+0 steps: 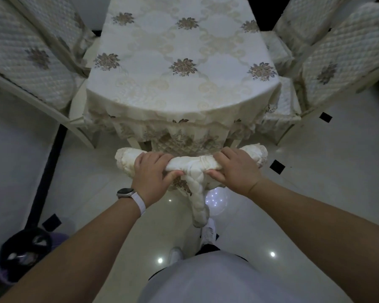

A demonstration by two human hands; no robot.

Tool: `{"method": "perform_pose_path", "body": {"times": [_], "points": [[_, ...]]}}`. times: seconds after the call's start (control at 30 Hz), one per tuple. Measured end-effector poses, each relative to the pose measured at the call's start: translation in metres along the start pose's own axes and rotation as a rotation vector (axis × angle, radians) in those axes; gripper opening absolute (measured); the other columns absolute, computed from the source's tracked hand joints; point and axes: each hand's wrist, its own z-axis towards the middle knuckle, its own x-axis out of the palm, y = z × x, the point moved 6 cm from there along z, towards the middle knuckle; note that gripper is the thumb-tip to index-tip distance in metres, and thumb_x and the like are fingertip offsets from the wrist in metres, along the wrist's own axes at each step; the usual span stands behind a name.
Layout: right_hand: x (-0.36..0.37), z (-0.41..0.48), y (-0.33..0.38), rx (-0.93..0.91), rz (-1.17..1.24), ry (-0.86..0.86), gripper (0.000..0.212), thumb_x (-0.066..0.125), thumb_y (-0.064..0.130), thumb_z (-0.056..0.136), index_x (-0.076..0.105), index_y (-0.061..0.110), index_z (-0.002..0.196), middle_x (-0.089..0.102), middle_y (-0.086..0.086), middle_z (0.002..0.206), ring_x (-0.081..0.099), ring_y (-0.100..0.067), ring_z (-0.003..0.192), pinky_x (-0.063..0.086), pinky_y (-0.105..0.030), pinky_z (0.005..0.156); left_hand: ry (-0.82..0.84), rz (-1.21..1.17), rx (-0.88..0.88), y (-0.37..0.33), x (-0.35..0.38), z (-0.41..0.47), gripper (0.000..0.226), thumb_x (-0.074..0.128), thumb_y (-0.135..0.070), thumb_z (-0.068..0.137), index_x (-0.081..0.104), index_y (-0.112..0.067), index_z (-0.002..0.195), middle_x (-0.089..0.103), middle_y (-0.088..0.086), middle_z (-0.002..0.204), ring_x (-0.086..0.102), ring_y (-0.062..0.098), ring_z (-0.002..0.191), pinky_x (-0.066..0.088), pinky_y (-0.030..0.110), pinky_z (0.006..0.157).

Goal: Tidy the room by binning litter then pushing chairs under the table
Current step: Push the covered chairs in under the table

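A chair with a cream quilted cover stands at the near end of the table, and only its padded top rail [193, 163] shows in front of me. My left hand [151, 173] and my right hand [236, 171] both grip that rail, side by side. The chair's seat is hidden under the hanging tablecloth. The table [182, 88] wears a white cloth with brown flower motifs. A dark bin [24, 254] with a purple rim sits on the floor at the lower left, with light scraps inside it.
Two quilted chairs [26, 60] flank the table on the left, two more [333, 68] on the right. The floor is glossy white tile with a black strip [48, 171] at left. My feet [208, 230] stand just behind the held chair.
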Motion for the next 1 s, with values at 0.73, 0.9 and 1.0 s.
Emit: {"method": "perform_pose_path", "body": {"times": [0.73,0.9,1.0], "points": [[-0.083,-0.116,0.009,0.396,-0.153,0.132,0.052,0.044,0.051,0.095,0.054,0.018,0.133,0.056,-0.002,0.132,0.049,-0.022,0.120,0.040,-0.035,0.097,0.072,-0.131,0.317,-0.109,-0.001,-0.023,0.045,0.049,-0.041,0.091,0.061,-0.019,0.128,0.055,0.004,0.136,0.047,0.025,0.130,0.030,0.054,0.112],[-0.106,-0.142,-0.041,0.417,-0.185,0.101,0.053,0.038,0.052,0.092,0.062,0.015,0.121,0.061,-0.007,0.125,0.056,-0.027,0.112,0.045,-0.036,0.093,0.045,-0.123,0.378,-0.173,0.016,-0.002,0.042,0.053,-0.038,0.089,0.066,-0.017,0.123,0.060,0.007,0.131,0.054,0.031,0.122,0.038,0.054,0.103],[-0.126,-0.168,-0.079,0.449,-0.191,0.062,0.054,0.040,0.053,0.092,0.062,0.014,0.122,0.060,-0.009,0.126,0.054,-0.029,0.114,0.045,-0.038,0.093,0.083,-0.137,0.439,-0.227,0.042,0.009,0.041,0.056,-0.035,0.088,0.065,-0.016,0.123,0.059,0.007,0.131,0.053,0.030,0.122,0.041,0.055,0.100]]}}
